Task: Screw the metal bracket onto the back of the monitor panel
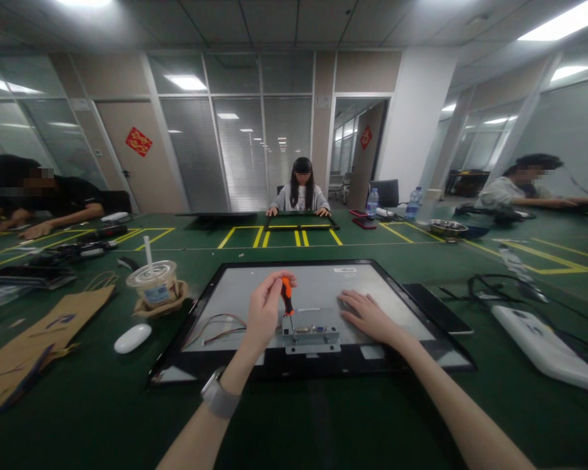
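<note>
My left hand [266, 301] grips a screwdriver [287, 295] by its orange and black handle. Its shaft points down at the left end of a metal bracket [311, 339] that carries a small board with connector ports. The bracket lies near the front edge of a flat display panel [318, 284] in a black frame. My right hand [367, 316] rests flat on the panel, to the right of the bracket, fingers stretched out. Thin coloured wires [220, 320] lie on the panel left of my left hand. Whether the screwdriver tip sits in a screw is too small to tell.
Left of the panel are a drink cup [153, 284], a white oval case [132, 339] and a brown paper bag [49, 339]. To the right lie a dark phone [437, 308], black cables [500, 284] and a white device [543, 346]. Several people sit around the table.
</note>
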Demonstrator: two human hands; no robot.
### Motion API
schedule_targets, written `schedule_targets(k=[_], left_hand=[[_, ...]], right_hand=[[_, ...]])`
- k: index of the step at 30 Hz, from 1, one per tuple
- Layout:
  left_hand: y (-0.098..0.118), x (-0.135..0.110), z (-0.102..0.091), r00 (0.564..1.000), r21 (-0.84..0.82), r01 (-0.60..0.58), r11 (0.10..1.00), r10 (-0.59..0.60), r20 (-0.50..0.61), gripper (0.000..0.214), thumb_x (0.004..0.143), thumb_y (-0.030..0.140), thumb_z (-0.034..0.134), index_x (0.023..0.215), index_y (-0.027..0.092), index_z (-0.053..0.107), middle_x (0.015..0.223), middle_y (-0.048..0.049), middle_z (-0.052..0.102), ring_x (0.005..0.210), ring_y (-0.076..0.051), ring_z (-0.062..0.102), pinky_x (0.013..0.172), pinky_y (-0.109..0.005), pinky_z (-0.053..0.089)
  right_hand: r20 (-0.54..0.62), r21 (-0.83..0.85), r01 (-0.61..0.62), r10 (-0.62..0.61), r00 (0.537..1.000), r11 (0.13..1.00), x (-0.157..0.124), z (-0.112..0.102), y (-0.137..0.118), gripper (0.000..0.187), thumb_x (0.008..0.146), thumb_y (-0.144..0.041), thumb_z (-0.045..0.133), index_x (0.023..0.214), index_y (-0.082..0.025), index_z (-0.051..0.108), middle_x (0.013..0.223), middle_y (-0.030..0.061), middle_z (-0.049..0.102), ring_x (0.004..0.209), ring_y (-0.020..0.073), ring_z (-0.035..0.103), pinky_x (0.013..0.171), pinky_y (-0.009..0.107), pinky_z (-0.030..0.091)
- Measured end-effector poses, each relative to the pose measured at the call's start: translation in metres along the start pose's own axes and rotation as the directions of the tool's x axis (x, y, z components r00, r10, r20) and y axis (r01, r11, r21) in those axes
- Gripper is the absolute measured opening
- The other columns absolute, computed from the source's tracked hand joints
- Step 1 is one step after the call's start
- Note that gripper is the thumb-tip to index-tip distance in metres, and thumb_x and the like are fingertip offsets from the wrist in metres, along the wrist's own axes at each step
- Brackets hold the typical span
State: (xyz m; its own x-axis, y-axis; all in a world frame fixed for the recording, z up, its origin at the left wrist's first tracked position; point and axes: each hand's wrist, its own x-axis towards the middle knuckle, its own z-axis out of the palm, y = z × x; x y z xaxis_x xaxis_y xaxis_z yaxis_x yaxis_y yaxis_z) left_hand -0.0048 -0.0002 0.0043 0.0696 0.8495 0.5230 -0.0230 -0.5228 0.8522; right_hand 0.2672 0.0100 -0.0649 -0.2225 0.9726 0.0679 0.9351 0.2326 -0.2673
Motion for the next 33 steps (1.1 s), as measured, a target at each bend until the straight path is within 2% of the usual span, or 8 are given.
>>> schedule_targets(k=[3,6,9,12,18,21,28,33], left_hand=[[-0.0003,-0.0003,0.0012,0.999,-0.033,0.008,0.999,-0.007,0.039,0.024,0.091,0.030,0.045,0.098,0.017,0.064,0.090,-0.0066,0.066,0.090,-0.018,0.063,0.086,-0.032,0.048],[0.0006,-0.0009,0.0025,0.999,-0.036,0.000,0.999,0.002,0.052,0.019,0.087,0.030,0.053,0.095,0.018,0.065,0.088,-0.0053,0.064,0.083,-0.016,0.062,0.078,-0.029,0.050],[0.0012,-0.0007,0.0033,0.999,0.009,-0.048,0.999,0.048,0.011,0.013,0.079,0.028,0.064,0.085,0.017,0.067,0.086,-0.0036,0.058,0.074,-0.013,0.058,0.068,-0.025,0.049],[0.0022,-0.0001,0.0036,0.995,0.054,-0.079,0.995,0.082,-0.057,0.010,0.075,0.026,0.067,0.078,0.017,0.068,0.083,-0.0025,0.054,0.075,-0.013,0.056,0.067,-0.023,0.048],[0.0043,-0.0018,0.0038,1.000,-0.019,-0.023,1.000,0.023,-0.013,0.028,0.090,0.030,0.046,0.097,0.016,0.069,0.098,-0.0080,0.062,0.091,-0.017,0.060,0.083,-0.029,0.046],[0.0019,-0.0029,0.0040,1.000,-0.050,0.025,0.998,-0.025,0.006,0.030,0.090,0.032,0.047,0.108,0.016,0.065,0.100,-0.0089,0.065,0.092,-0.018,0.061,0.083,-0.031,0.047],[0.0009,-0.0010,0.0033,0.993,0.058,-0.095,0.994,0.099,-0.064,0.010,0.078,0.026,0.066,0.082,0.018,0.070,0.082,-0.0023,0.057,0.073,-0.012,0.055,0.066,-0.022,0.046],[0.0077,-0.0005,0.0015,0.994,0.081,-0.110,0.991,0.109,0.011,0.021,0.088,0.029,0.052,0.091,0.018,0.070,0.089,-0.0042,0.057,0.071,-0.011,0.054,0.064,-0.022,0.044]], right_hand=[[-0.004,0.002,0.000,0.000,1.000,1.000,-0.0008,-0.0013,-0.0013,0.056,0.090,-0.048,0.032,0.138,-0.023,0.044,0.149,0.0089,0.037,0.138,0.0243,0.028,0.112,0.052,0.016],[-0.005,0.008,0.003,-0.003,1.000,1.000,-0.0009,-0.0020,-0.0019,0.056,0.091,-0.048,0.032,0.139,-0.022,0.044,0.149,0.0090,0.037,0.138,0.0242,0.028,0.112,0.051,0.016],[-0.005,0.009,-0.001,0.001,1.000,1.000,-0.0003,-0.0013,-0.0012,0.056,0.091,-0.048,0.032,0.139,-0.022,0.043,0.149,0.0086,0.037,0.138,0.0239,0.028,0.112,0.051,0.016],[-0.009,0.007,0.002,-0.002,1.000,1.000,0.0003,0.0000,-0.0001,0.056,0.091,-0.049,0.032,0.139,-0.023,0.044,0.149,0.0085,0.037,0.138,0.0243,0.029,0.112,0.052,0.016],[-0.023,0.004,0.016,-0.016,1.000,1.000,0.0000,0.0015,0.0012,0.056,0.091,-0.049,0.032,0.138,-0.023,0.044,0.148,0.0088,0.039,0.137,0.0244,0.030,0.111,0.052,0.017],[-0.026,0.004,0.020,-0.020,0.999,1.000,0.0002,0.0020,0.0021,0.056,0.091,-0.051,0.031,0.139,-0.023,0.044,0.148,0.0088,0.039,0.137,0.0242,0.030,0.112,0.051,0.017],[-0.015,0.007,0.021,-0.021,1.000,1.000,-0.0006,0.0015,0.0017,0.057,0.091,-0.050,0.031,0.139,-0.022,0.044,0.149,0.0085,0.038,0.138,0.0244,0.029,0.112,0.051,0.016],[-0.040,0.012,0.012,-0.012,0.999,1.000,-0.0018,0.0005,-0.0002,0.056,0.091,-0.050,0.032,0.138,-0.022,0.045,0.148,0.0094,0.039,0.137,0.0247,0.030,0.111,0.052,0.017]])
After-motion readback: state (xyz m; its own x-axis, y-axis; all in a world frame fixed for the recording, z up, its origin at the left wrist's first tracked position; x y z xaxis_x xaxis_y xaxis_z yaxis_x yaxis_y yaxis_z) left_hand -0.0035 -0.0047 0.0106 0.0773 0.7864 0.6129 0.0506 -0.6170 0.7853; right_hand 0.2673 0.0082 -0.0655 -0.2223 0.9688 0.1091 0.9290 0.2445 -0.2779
